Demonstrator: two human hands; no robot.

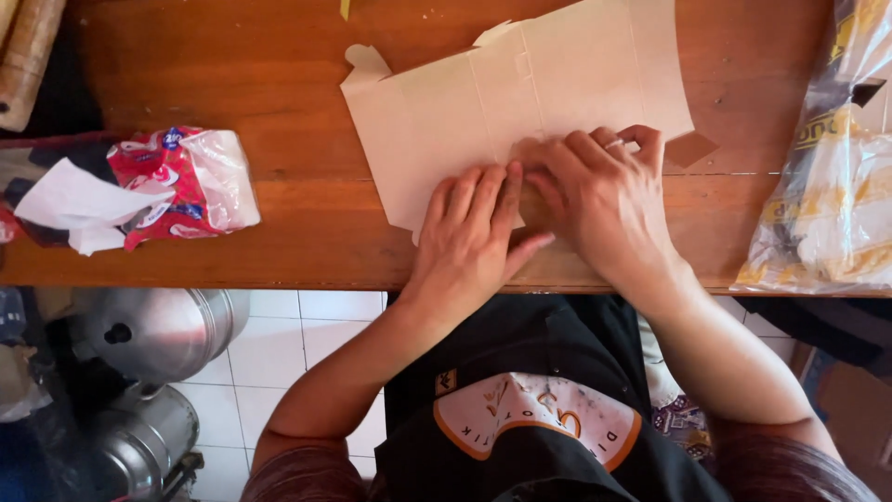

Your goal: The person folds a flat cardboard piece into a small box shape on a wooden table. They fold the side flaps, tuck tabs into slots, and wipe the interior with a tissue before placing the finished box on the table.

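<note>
Both hands lay flat near the centre of the frame, pressing down on a flattened cardboard box blank (520, 112). Spread loosely, the left hand (469, 237) had its fingers together and pointing toward the top of the frame, with the thumb angled out to the right. Just beside it and touching its fingertips, the right hand (599, 191) was palm down, fingers slightly curled over the sheet; a thin ring showed on one finger. Neither hand pinched or gripped anything; they only pressed.

Pale beige, matte and smooth, the blank was an unfolded sheet with straight score lines, small tabs and cut notches along its upper edge. It lay tilted across the upper middle of the frame on a wooden table (269, 84) of reddish-brown, glossy planks, its lower corner under the hands.

At the left edge of the frame sat a crumpled red and white plastic tissue pack (181, 181), with a soft white tissue (74, 200) sticking out. At the right edge lay a clear, crinkled plastic bag (832, 204) with yellow markings. In the lower left of the frame, below the table, round shiny metal pots (153, 330) stood on a white tiled floor (288, 353).
</note>
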